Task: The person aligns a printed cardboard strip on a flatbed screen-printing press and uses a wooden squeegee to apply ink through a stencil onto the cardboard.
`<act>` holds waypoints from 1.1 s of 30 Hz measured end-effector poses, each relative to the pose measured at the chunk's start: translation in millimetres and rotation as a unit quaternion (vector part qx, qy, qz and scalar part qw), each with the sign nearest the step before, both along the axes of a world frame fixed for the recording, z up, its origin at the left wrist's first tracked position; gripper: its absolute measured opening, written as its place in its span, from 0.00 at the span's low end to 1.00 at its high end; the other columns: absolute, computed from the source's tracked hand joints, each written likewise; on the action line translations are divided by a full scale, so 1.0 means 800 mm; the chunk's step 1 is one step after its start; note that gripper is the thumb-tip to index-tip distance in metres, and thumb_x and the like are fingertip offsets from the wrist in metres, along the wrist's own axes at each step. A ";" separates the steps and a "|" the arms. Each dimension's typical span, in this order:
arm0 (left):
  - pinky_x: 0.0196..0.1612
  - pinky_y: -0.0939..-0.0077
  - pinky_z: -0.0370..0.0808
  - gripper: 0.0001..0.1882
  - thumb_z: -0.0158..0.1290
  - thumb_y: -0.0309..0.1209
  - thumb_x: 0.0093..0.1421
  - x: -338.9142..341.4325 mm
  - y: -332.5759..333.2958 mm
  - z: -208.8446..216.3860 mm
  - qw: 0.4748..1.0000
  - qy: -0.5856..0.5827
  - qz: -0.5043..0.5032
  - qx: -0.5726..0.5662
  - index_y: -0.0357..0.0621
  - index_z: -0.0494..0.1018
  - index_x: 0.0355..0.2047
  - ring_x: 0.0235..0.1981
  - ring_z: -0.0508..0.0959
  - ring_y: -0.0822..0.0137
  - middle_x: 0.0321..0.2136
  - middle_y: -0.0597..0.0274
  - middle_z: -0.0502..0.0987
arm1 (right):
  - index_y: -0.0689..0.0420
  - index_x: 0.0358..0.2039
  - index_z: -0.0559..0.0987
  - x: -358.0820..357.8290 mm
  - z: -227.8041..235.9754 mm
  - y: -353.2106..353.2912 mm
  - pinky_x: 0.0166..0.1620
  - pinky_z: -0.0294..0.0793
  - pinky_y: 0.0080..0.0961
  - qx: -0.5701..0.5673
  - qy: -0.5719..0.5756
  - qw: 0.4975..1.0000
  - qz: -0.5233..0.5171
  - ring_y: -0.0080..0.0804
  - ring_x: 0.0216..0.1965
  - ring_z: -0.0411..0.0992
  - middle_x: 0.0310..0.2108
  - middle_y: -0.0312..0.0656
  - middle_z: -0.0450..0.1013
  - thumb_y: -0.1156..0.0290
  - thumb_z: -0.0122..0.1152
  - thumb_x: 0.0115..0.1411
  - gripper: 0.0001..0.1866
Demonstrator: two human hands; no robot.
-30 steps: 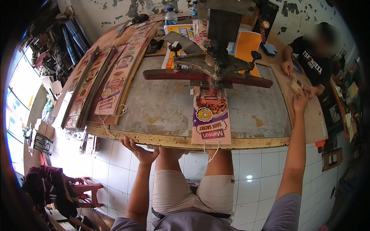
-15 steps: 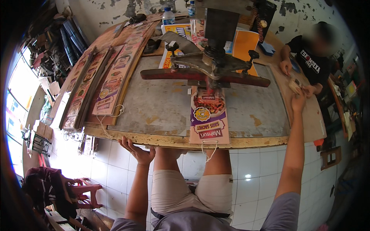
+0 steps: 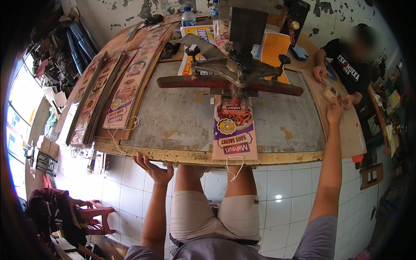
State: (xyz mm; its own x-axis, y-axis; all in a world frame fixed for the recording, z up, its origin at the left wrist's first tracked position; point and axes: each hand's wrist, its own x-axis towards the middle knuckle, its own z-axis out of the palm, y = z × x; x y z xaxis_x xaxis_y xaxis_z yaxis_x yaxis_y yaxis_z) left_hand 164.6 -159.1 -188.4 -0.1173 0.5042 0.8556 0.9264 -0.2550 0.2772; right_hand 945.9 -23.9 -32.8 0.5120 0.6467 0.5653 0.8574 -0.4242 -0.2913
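My left hand (image 3: 155, 170) rests at the table's front edge, fingers stretched out and apart, holding nothing. On the right, my right hand (image 3: 335, 113) reaches to a small tan bundle (image 3: 330, 94); its fingers appear closed on the near end, partly hidden. A co-worker's hand (image 3: 347, 102) is right beside it. In front of me a pink and purple printed hanging strip (image 3: 235, 130) lies on the grey board (image 3: 182, 117), its white string loop (image 3: 235, 167) hanging over the edge. The strip's far end sits beneath a metal press with a red crossbar (image 3: 186, 82).
Stacks of similar printed strips (image 3: 123, 102) lie along the table's left side. Bottles (image 3: 188, 17) and colourful printed sheets (image 3: 275, 54) are behind the press. The co-worker (image 3: 346, 69) sits at the right. A red stool (image 3: 97, 216) stands on the floor at left.
The view has shifted very slightly. Both my hands, the strip and the press stay in place.
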 end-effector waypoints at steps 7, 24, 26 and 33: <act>0.74 0.20 0.42 0.54 0.55 0.58 0.66 0.003 0.002 0.002 1.000 0.000 0.001 0.000 0.44 0.42 0.80 0.78 0.43 0.23 0.76 0.31 0.50 | 0.46 0.65 0.77 0.008 -0.003 0.000 0.73 0.64 0.51 0.002 -0.049 0.999 0.007 0.56 0.70 0.65 0.68 0.50 0.68 0.68 0.66 0.70 0.24; 0.75 0.20 0.41 0.54 0.56 0.58 0.66 0.002 0.001 -0.004 1.000 -0.004 0.003 -0.004 0.43 0.42 0.80 0.78 0.43 0.23 0.76 0.31 0.49 | 0.46 0.62 0.80 0.003 -0.001 -0.003 0.70 0.70 0.47 0.025 -0.005 1.000 0.015 0.51 0.68 0.68 0.63 0.47 0.72 0.71 0.67 0.67 0.22; 0.75 0.20 0.41 0.54 0.56 0.58 0.66 0.001 0.001 -0.004 1.000 -0.004 0.002 -0.001 0.44 0.42 0.80 0.78 0.43 0.22 0.76 0.31 0.50 | 0.46 0.62 0.79 -0.005 0.003 -0.004 0.71 0.69 0.47 0.015 0.004 1.000 0.013 0.51 0.69 0.68 0.64 0.46 0.71 0.71 0.67 0.68 0.22; 0.75 0.22 0.43 0.55 0.60 0.54 0.64 0.004 0.001 -0.002 1.000 -0.013 -0.006 -0.003 0.46 0.42 0.80 0.78 0.43 0.23 0.76 0.32 0.50 | 0.46 0.64 0.78 -0.014 0.014 -0.008 0.74 0.68 0.46 0.001 0.044 0.999 -0.014 0.49 0.72 0.64 0.68 0.45 0.67 0.69 0.63 0.73 0.21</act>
